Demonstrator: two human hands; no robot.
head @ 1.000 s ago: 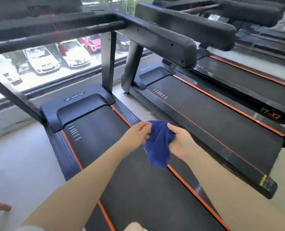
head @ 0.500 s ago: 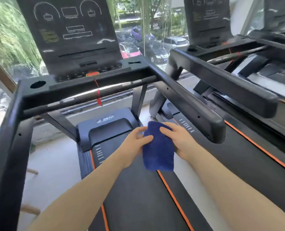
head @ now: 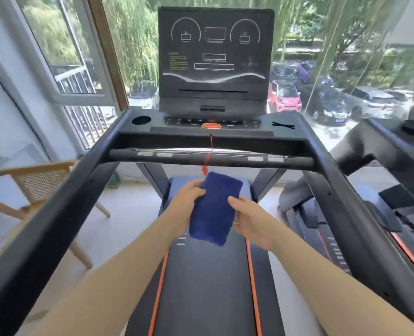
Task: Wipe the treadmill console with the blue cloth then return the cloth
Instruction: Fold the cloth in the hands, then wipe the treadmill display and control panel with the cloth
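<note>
Since the earlier frames our view had swung up from the treadmill belts to face the console (head: 215, 66) squarely, and the blue cloth (head: 213, 209), first bunched and hanging, now lay folded into a flat oblong between our hands. Our left hand (head: 186, 204) gripped its left edge, fingers curled over the top, and our right hand (head: 248, 220) held the right edge with the thumb lying on the cloth; each grip was closed on the cloth. We held it in the air above the belt (head: 206, 287), below the crossbar (head: 210, 158) and just under the red safety cord (head: 207, 158), well short of the console. As we judged it, only the folding was done: no wiping had begun, so the screen and button strip remained to be wiped and the cloth returned. We counted one cloth, two hands, one console facing us with one orange-rimmed stop button (head: 210, 126), a round cup recess (head: 141, 120) at its left, a second treadmill (head: 382, 166) partly in view at right, and one wooden chair (head: 31, 190) at left.
</note>
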